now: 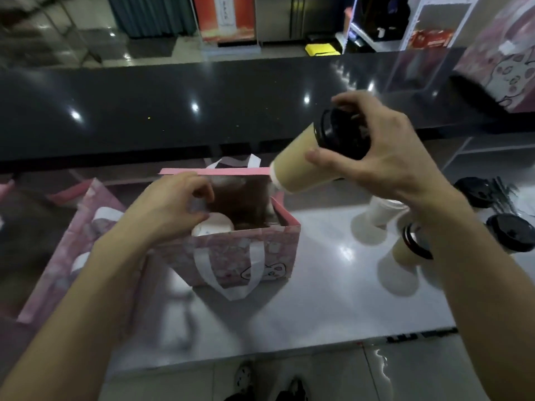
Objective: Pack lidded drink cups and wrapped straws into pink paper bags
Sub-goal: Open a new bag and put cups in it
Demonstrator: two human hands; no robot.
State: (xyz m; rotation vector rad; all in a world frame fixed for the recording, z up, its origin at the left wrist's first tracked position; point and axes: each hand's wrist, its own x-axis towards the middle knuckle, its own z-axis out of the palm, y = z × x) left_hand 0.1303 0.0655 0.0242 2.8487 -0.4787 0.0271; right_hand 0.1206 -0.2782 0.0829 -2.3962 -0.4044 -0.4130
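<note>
Your right hand (379, 157) grips a beige cup (301, 166) by its black lid (341, 134), thumb and fingers curled round the rim. The cup is tilted, base pointing down-left, just above the far right corner of the open pink bag (240, 253).

Your left hand (170, 206) is at the bag's left rim, fingers curled over the edge and into the opening. Just beside that hand, inside the bag, a white rounded thing shows — too blurred to name.

The bag stands upright on the pale counter (318, 299), white handles hanging down its near face. A cartoon animal outline is printed low on that face; no writing on it can be read.

To your left, more pink bags (72, 233) lie flat. To your right, under your forearm, stand a white cup (379, 215) and a beige lidded cup (405, 250); loose black lids (512, 233) lie beyond them. Another pink bag with a cartoon print (500, 68) sits on the dark upper counter — its lettering, if any, is blurred.
</note>
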